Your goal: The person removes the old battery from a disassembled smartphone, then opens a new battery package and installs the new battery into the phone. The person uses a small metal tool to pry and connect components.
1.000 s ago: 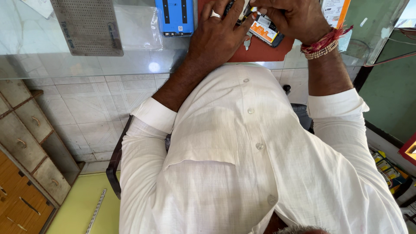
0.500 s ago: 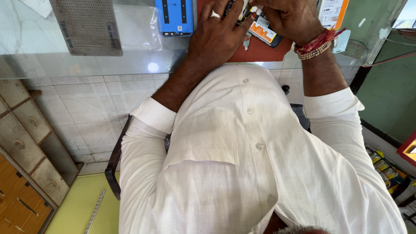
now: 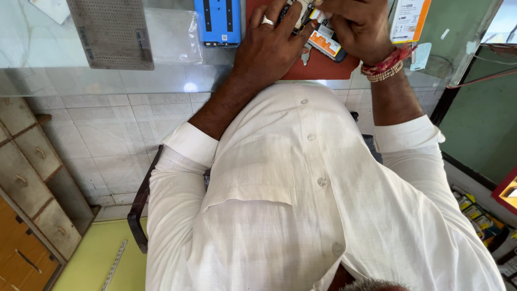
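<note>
Bright, even daylight, overall sharp. Small round specular glare spot on the glass counter (image 3: 107, 81), just below the grey perforated plate (image 3: 110, 32). White shirt (image 3: 301, 205) under the counter edge runs near blown-out, soft shadows in folds. Wide-angle stretch at frame corners; no motion blur.
</note>
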